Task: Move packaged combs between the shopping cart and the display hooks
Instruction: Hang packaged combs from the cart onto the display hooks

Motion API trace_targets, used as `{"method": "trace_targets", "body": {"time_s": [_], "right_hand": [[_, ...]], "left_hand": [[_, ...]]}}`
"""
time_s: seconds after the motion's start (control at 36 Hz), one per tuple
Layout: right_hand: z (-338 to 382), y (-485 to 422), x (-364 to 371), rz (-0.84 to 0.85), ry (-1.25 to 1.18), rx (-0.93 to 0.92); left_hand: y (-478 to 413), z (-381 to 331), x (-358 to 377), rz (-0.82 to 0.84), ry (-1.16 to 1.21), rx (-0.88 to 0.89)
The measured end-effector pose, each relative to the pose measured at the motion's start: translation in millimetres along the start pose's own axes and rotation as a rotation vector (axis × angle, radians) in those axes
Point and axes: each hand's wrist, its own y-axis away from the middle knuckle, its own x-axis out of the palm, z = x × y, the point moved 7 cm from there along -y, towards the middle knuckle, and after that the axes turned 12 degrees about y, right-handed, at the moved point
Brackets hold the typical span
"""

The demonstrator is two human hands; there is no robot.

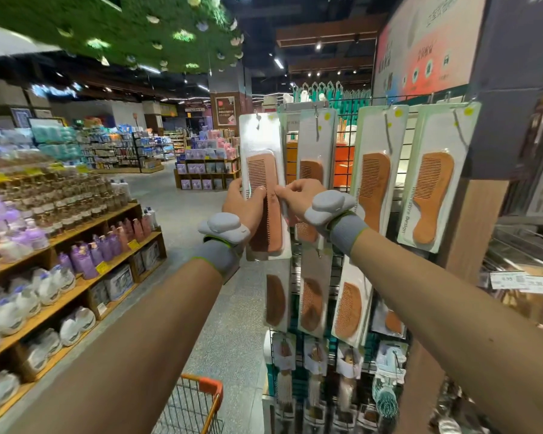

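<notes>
1. The fingers [284, 192] of the right hand [298, 195] pinch the right edge of a comb pack [262, 136], about halfway down its length.
2. The left hand [245, 205] grips the same pack from the other side. Its thumb presses on the clear front over the wooden comb, and its other fingers curl round the left edge and behind.
3. The pack stands upright at the left end of the top row of a wire rack [342, 183], just beside the neighbour pack [314, 142]. Whether its top hole sits on a hook cannot be told.
4. Each wrist wears a grey band with a pale grey device [224, 228] on top.
5. Further right on the top row, two larger packs [376, 183] hang from metal hooks [316, 126], each with a wooden comb inside.
6. A lower row [311, 302] of similar packs hangs beneath, partly hidden by the right forearm.
7. Under that row hang brushes [386, 399], blurred.
8. A corner of the orange shopping cart [201, 399] shows at the bottom edge, between the forearms and well below the hands.
9. Wooden shelves [116, 214] of purple and white bottles line the aisle on the left.
</notes>
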Motion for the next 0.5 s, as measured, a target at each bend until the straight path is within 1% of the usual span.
{"method": "trace_targets", "body": {"time_s": [0.08,0.28,0.42,0.5], "right_hand": [[1.2,-3.1,0.8,0.025,-0.001,0.012],[-1.6,-14.1,5.5,-0.045,-0.018,0.041],[-5.1,-23.9,12.1,-0.027,0.027,0.077],[-9.2,-33.5,19.7,-0.033,0.012,0.071]], "left_hand": [[-3.0,0.0,0.6,-0.002,-0.003,0.009],[-8.1,3.6,6.6,0.013,-0.004,0.010],[-12.5,10.2,10.4,0.031,-0.023,0.001],[-16.5,14.3,11.1,0.036,-0.039,0.008]]}}
